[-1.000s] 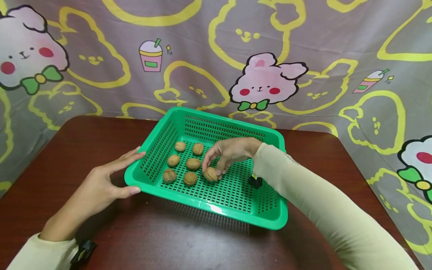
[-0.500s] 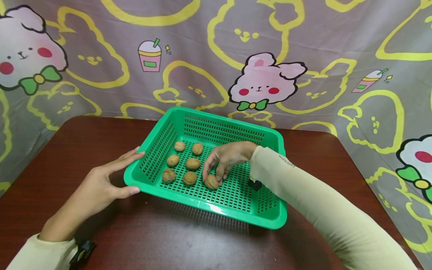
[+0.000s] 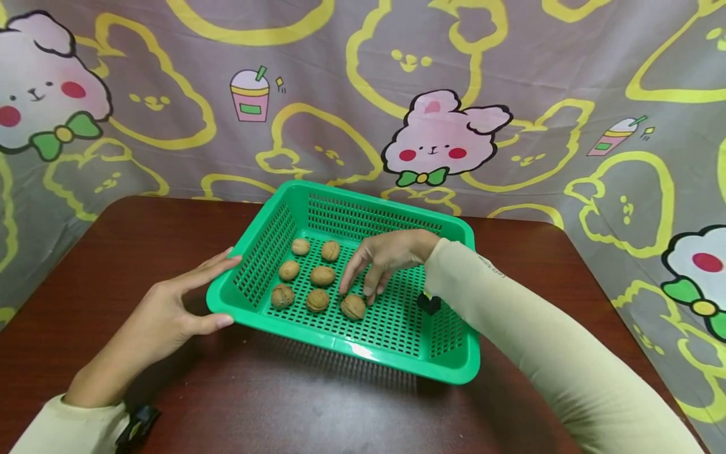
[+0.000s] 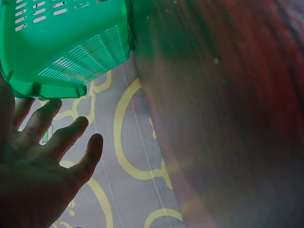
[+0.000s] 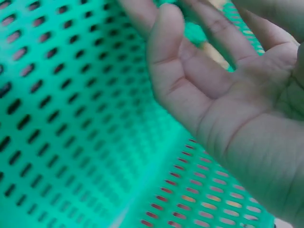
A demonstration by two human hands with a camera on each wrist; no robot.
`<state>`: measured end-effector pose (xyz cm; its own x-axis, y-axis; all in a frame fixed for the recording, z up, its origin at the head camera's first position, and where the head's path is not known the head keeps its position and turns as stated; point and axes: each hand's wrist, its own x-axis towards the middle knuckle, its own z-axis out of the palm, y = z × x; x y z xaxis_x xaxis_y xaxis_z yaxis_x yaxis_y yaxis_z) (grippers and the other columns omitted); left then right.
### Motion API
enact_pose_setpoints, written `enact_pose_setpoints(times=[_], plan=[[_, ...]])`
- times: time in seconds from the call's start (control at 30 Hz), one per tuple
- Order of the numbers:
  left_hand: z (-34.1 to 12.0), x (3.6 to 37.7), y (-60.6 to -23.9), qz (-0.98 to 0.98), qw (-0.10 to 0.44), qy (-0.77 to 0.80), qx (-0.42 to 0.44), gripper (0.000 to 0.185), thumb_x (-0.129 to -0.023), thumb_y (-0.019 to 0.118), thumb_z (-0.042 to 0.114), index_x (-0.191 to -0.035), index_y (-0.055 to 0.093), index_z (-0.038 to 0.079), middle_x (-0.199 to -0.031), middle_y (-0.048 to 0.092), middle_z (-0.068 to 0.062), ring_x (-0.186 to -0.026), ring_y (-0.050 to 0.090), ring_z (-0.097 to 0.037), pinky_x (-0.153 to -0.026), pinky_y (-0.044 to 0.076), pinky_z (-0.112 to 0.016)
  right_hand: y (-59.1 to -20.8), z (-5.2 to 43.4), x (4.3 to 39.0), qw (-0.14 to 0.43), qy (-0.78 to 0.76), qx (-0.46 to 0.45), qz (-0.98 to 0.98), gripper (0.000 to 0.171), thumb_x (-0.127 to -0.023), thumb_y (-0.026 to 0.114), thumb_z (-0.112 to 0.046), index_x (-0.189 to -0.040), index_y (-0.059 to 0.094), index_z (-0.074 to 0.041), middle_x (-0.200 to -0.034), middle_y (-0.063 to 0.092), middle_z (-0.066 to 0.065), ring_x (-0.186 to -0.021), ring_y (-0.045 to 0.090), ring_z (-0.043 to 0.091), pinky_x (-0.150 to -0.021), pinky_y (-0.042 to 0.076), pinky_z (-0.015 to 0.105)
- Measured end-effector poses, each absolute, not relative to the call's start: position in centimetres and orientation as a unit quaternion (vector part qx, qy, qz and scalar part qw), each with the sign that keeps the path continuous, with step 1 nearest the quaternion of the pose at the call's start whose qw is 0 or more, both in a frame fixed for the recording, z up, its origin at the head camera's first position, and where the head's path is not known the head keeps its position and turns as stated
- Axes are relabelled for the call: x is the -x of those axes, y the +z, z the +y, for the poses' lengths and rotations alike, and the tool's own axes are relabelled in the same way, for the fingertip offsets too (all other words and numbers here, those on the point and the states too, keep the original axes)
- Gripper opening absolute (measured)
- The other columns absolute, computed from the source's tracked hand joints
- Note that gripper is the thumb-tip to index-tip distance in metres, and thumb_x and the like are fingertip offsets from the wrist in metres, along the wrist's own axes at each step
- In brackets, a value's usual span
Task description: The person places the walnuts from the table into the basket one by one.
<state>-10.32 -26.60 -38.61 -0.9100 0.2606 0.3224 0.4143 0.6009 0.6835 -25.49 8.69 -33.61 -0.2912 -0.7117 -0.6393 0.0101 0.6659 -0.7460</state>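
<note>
A green perforated basket [image 3: 391, 362] sits on the dark red-brown table [image 3: 113, 252]; its wall also shows in the left wrist view, basket [image 4: 66, 52], and its floor fills the right wrist view, basket [image 5: 61, 118]. Several walnuts lie on its floor, the nearest walnut [image 3: 353, 306] just below my right hand [image 3: 374, 265]. That hand hovers inside the basket with fingers loosely spread and holds nothing; the right hand [image 5: 218, 85] shows an empty palm. My left hand [image 3: 187, 302] rests with straight fingers against the basket's left rim; the left hand [image 4: 42, 156] is flat.
A small black object [image 3: 429, 304] lies in the basket to the right of my right hand. A grey curtain [image 3: 363, 94] with cartoon rabbits hangs right behind the table. Bare tabletop lies in front of the basket and to its left.
My right hand has let go of the walnut it was pinching and lifted a little, fingers spread. That walnut now lies on the basket floor. The left hand has not moved.
</note>
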Motion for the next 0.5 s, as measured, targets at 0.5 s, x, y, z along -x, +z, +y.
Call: enact_pose_setpoints(times=[0.5], plan=[[-26.7, 10.3, -38.7, -0.889, 0.096, -0.408, 0.187, 0.088, -0.072, 0.096, 0.014, -0.151, 0.059, 0.026, -0.160, 0.047, 0.020, -0.139, 0.034, 0.022, -0.103, 0.026, 0.003, -26.8, 17.4, 22.8, 0.423, -0.383, 0.274, 0.774, 0.037, -0.100, 0.067, -0.009, -0.138, 0.066, -0.008, -0.141, 0.066, 0.007, -0.111, 0.072, 0.031, -0.090, 0.058, 0.042]])
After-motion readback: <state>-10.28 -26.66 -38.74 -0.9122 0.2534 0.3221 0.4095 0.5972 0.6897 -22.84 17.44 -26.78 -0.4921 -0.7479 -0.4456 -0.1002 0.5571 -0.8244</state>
